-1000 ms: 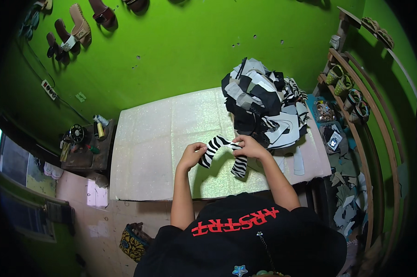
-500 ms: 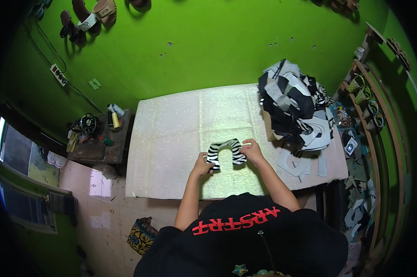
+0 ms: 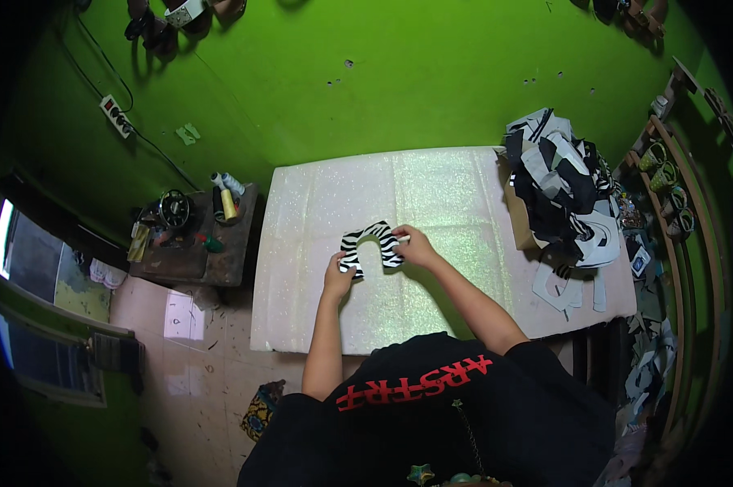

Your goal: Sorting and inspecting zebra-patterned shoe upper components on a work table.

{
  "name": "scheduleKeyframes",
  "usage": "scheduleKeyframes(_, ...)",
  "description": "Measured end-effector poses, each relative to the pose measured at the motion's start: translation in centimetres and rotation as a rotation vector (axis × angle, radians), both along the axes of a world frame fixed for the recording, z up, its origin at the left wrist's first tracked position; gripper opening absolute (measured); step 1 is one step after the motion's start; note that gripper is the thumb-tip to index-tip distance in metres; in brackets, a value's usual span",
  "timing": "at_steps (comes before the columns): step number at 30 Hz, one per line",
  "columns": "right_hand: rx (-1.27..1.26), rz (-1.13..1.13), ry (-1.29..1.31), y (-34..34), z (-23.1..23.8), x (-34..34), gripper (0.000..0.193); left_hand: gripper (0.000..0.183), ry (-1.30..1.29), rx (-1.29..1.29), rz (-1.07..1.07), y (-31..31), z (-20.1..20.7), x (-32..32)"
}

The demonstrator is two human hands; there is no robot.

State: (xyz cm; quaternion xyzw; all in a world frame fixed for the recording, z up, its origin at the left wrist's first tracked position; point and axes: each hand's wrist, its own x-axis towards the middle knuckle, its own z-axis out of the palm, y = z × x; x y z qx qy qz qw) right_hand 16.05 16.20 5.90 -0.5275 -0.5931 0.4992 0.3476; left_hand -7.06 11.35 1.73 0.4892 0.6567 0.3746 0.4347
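A U-shaped zebra-striped piece (image 3: 387,246), black and white, is held by both hands just over or on a glittery pale sheet (image 3: 451,191) that covers the table. My left hand (image 3: 338,277) grips the lower end of its left leg, thumb on top. At its right side, my right hand (image 3: 413,247) pinches the outer edge near the curve. The piece's open end faces me, and the sheet shows through the gap. Whether its underside touches the sheet, I cannot tell.
On the table's right stands a cardboard box (image 3: 521,213) heaped with black, white and grey scraps (image 3: 557,174). Cut-out pieces (image 3: 561,288) lie before it. Left of the table, a small wooden stand (image 3: 231,243) carries thread cones (image 3: 228,206) and a black wheel (image 3: 174,209). A wooden rack (image 3: 681,300) lines the right wall.
Both hands have moved left and farther from me across the sheet, carrying the zebra-striped piece with them. The whole view has swung somewhat left. The grip looks the same.
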Motion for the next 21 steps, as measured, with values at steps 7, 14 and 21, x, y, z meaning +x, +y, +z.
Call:
scheduleKeyframes(7,0.089,0.155,-0.639,-4.5,-2.2,-0.4,0.063,0.071,0.597,-0.218,-0.062,-0.2,2.1,4.5)
scheduleKeyframes(14,0.161,0.340,-0.850,-6.0,-1.8,-0.7,0.069,0.061,0.783,-0.106,-0.301,-0.6,0.3,8.6)
scheduleKeyframes(21,0.252,0.383,-0.754,-7.8,-2.7,2.3,0.067,0.061,0.882,0.010,-0.304,-1.1,0.1,9.0)
